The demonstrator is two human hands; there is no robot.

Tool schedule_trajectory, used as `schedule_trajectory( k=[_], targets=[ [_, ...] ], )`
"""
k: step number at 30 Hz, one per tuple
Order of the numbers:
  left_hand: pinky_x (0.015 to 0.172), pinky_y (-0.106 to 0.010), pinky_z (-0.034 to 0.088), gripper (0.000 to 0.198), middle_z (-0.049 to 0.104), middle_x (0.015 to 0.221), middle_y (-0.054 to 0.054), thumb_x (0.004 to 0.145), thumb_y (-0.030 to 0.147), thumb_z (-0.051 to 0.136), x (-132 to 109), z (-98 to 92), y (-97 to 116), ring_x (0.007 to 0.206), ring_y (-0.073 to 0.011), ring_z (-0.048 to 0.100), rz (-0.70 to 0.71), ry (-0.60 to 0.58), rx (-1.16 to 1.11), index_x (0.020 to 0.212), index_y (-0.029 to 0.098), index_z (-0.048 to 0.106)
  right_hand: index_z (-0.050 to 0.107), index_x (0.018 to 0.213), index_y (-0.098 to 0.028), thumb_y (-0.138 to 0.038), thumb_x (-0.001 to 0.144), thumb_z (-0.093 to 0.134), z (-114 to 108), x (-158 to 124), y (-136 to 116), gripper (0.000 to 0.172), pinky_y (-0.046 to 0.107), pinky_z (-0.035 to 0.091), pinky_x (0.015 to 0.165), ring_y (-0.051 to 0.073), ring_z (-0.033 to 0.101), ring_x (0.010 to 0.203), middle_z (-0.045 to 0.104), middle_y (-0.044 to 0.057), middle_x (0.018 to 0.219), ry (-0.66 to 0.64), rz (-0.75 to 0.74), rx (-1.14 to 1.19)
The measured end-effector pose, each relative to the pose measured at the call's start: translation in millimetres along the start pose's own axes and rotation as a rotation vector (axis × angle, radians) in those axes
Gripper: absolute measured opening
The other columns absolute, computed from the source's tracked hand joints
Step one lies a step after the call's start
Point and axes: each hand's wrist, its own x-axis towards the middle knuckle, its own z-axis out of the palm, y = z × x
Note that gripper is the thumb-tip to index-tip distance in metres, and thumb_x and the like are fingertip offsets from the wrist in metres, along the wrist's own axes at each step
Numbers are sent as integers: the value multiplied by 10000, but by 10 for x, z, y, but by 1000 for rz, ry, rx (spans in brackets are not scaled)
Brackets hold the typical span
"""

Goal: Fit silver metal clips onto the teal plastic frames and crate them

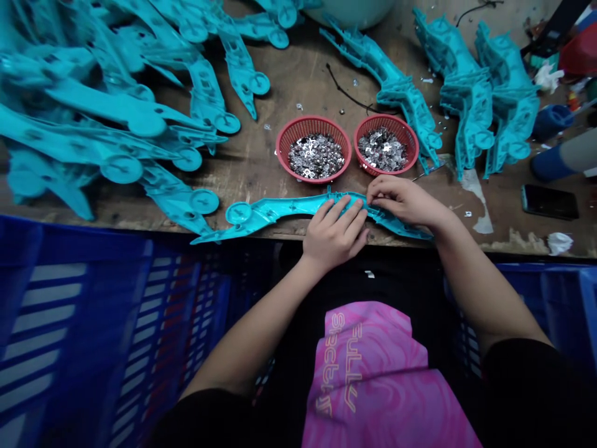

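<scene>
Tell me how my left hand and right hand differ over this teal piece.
Your left hand has its fingers stretched out across the teal piece, while your right hand has bent fingers gathered near the thumb. The left hand lies closer to the piece's middle; the right hand is farther toward its right end. Both are bare and at the same piece. Whether the right fingertips pinch anything small can't be made out.

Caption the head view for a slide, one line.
Left hand resting on a turquoise plastic part, right hand alongside, two red baskets of metal pieces nearby.
</scene>
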Motion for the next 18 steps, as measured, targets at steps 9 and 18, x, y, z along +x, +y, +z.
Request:
schedule_trajectory(
  k=[9,18],
  targets=[
    [1287,-545,470,500,743,1559,-114,1107,358,640,36,-96,40,1497,-352,667,-32,20,-16,1590,236,685,884,1196,-245,-358,1057,649,-129,-498,-60,296,408,651,999,265,812,1079,869,88,1197,466,148,-166],
    [1178,-554,516,448,753,1499,-167,1151,428,568,341,-367,51,1424,-379,668,71,-187,51,1492,176,712,825,1419,-255,-359,1076,592,-358,-619,514,427,453,583,930,354,762,1048,839,173,1125,460,717,-646]
  ],
)
